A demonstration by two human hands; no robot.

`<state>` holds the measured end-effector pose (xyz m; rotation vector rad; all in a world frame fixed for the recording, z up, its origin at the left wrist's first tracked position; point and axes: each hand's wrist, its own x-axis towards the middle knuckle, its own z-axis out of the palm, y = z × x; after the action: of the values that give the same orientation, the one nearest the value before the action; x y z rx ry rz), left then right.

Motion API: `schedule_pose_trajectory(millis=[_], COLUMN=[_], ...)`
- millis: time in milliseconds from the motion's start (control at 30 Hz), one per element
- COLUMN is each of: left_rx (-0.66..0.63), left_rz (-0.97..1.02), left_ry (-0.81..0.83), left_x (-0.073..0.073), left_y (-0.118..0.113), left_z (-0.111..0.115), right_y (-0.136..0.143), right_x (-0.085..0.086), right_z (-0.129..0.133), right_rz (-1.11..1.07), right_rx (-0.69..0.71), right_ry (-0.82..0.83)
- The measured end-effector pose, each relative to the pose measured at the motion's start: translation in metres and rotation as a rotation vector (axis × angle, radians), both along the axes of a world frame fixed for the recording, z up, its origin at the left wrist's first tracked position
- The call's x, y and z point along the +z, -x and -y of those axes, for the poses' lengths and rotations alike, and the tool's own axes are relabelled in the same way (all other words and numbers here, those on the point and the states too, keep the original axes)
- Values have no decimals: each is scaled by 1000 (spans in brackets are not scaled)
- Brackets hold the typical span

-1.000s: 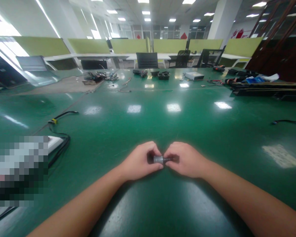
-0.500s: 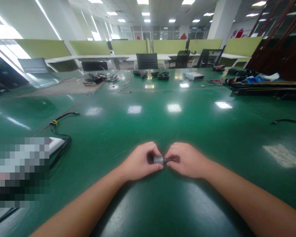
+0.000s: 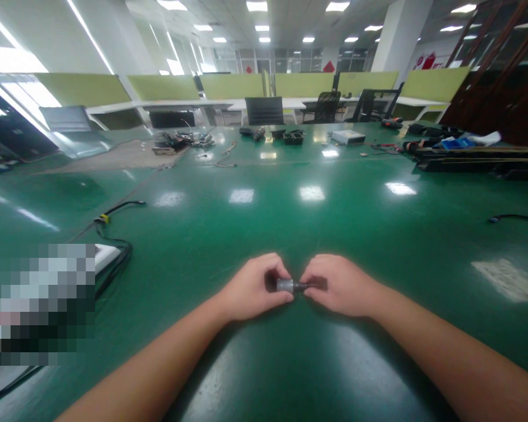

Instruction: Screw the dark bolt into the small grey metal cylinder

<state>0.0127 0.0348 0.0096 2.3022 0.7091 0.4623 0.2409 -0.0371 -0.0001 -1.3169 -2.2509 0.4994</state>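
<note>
Low over the green tabletop (image 3: 264, 234), my left hand (image 3: 255, 290) pinches a small grey metallic cylinder (image 3: 285, 285) between thumb and fingers. A thin dark ribbed shaft (image 3: 298, 286) points right from the cylinder, in line with it. My right hand (image 3: 341, 286) is closed on the far end of this dark shaft with thumb and fingertips. Between the two sets of fingertips there is a narrow gap where part of the shaft shows. The pieces look joined or touching; which one, I cannot tell. Their exact kind is too small to make out.
To the left lie a pixelated object with a white end (image 3: 108, 256) and black cables (image 3: 118, 264). Toward the far edge sit tangled parts (image 3: 182, 140), a silver box (image 3: 347, 137) and dark bars (image 3: 479, 161). A black cable (image 3: 517, 217) comes in from the right.
My right hand has drawn slightly to the right, so the gap between the fingertips is wider and more of the dark shaft shows. The whole view has shifted a little.
</note>
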Motion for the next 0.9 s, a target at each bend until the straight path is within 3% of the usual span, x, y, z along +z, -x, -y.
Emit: schedule_pose_trajectory(millis=[900], left_rx=[-4], left_rz=[0], left_ry=[-8], left_x=[1], left_y=[1], left_z=[-1], right_y=[-14], right_x=[9], right_z=[3], right_rz=[36], right_rx=[-48], right_ry=[77])
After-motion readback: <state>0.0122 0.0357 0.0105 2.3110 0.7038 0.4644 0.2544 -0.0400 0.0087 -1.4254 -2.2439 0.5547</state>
